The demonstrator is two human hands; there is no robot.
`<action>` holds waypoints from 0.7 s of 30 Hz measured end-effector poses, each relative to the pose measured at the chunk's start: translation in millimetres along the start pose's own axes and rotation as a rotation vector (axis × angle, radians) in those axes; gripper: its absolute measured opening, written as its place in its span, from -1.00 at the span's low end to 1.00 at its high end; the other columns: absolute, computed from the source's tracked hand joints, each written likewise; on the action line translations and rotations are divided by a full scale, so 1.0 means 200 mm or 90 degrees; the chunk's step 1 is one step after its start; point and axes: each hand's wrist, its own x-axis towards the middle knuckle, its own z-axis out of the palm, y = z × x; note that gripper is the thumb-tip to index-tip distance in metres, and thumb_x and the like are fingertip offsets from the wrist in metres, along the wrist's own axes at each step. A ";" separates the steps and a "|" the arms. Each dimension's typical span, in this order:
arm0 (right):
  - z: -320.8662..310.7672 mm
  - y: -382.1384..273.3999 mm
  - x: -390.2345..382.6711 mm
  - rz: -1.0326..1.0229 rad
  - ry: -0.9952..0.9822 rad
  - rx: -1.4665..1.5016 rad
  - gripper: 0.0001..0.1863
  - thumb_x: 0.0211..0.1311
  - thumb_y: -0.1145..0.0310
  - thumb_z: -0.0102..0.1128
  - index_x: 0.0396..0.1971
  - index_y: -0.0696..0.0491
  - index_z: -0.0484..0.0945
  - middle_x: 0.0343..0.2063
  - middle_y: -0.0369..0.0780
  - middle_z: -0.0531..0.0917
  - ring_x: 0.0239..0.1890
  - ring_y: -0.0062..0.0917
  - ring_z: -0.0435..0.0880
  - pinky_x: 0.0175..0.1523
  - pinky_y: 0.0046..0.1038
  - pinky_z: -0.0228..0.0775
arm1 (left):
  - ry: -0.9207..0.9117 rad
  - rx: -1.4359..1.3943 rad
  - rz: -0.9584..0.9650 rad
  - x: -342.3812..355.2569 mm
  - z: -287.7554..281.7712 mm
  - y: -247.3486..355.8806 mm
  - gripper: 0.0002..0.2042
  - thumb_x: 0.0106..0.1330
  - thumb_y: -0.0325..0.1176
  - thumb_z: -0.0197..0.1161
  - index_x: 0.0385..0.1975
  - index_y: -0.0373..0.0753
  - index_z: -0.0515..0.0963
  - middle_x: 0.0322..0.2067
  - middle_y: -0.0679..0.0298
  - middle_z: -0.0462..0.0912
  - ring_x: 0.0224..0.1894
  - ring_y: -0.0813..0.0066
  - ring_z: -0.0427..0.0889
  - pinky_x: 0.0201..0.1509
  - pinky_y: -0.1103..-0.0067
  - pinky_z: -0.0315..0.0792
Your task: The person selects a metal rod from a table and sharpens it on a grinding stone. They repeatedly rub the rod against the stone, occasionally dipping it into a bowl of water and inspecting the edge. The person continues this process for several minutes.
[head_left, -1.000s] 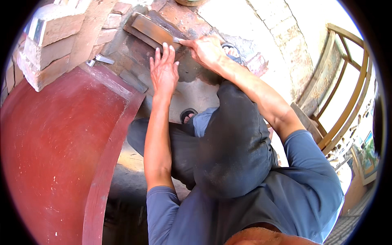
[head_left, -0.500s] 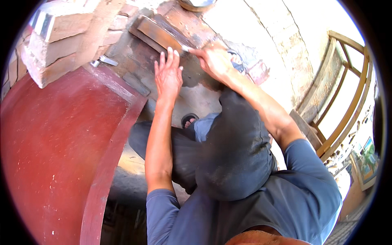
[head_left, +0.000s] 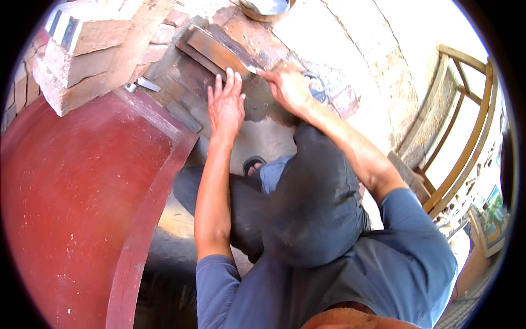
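A long orange-brown block (head_left: 215, 50), wet-looking and set in a dark frame, lies on the ground in front of me. My left hand (head_left: 226, 104) is open, its fingers stretched out and their tips by the block's near side; whether they touch it I cannot tell. At the block's right end, my right hand (head_left: 290, 90) is closed on a tool with a shiny metal blade (head_left: 252, 69). The blade points left, toward the block. The fist hides the rest of the tool, so its exact kind cannot be told.
A large red panel (head_left: 82, 208) fills the left side, below stacked bricks (head_left: 90, 60). A round pan (head_left: 266, 10) stands at the far edge. A wooden frame (head_left: 475, 137) leans at the right. My sandalled foot (head_left: 253, 164) shows between my legs.
The view has shifted slightly. My right hand and the blade have moved a little nearer and to the right, and the left hand keeps nearly the same place, fingers still stretched.
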 end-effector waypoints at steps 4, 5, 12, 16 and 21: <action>-0.01 -0.03 0.14 -0.065 0.073 0.007 -0.53 0.26 0.44 0.15 0.16 -0.02 0.76 -0.40 0.09 0.76 -0.27 -0.01 0.81 -0.09 -0.02 0.66 | 0.060 -0.013 0.011 0.02 0.03 -0.01 -0.40 0.48 -0.29 0.29 0.52 -0.10 0.38 0.60 0.19 0.28 0.59 -0.10 0.28 0.63 -0.06 0.15; 0.01 -0.04 0.14 -0.053 0.075 0.011 -0.53 0.23 0.47 0.13 0.13 0.02 0.76 -0.40 0.09 0.76 -0.28 -0.01 0.80 -0.09 -0.01 0.65 | 0.052 -0.013 0.013 0.02 0.03 -0.02 -0.40 0.48 -0.29 0.29 0.52 -0.11 0.38 0.60 0.16 0.28 0.59 -0.10 0.28 0.63 -0.07 0.15; -0.02 -0.06 0.07 -0.076 0.078 -0.017 -0.57 0.27 0.46 0.12 0.10 0.04 0.77 -0.38 0.05 0.78 -0.29 -0.03 0.80 -0.10 -0.03 0.65 | 0.047 -0.015 0.011 -0.01 0.05 -0.01 -0.42 0.47 -0.28 0.30 0.50 -0.10 0.42 0.59 0.17 0.29 0.59 -0.09 0.27 0.63 -0.06 0.15; 0.01 -0.01 0.02 -0.039 0.023 -0.005 -0.59 0.29 0.44 0.15 0.10 0.04 0.77 -0.40 0.04 0.78 -0.30 -0.04 0.80 -0.13 -0.04 0.65 | 0.021 0.002 0.011 -0.01 0.03 -0.02 -0.42 0.49 -0.29 0.29 0.51 -0.13 0.40 0.59 0.16 0.29 0.59 -0.09 0.28 0.64 -0.06 0.14; 0.00 -0.05 0.00 -0.021 0.018 -0.012 -0.57 0.30 0.46 0.16 0.14 0.00 0.76 -0.42 0.03 0.77 -0.31 -0.04 0.80 -0.15 0.00 0.64 | 0.039 -0.009 0.015 -0.01 0.03 0.00 -0.43 0.49 -0.29 0.28 0.50 -0.17 0.40 0.57 0.11 0.32 0.58 -0.13 0.29 0.62 -0.08 0.16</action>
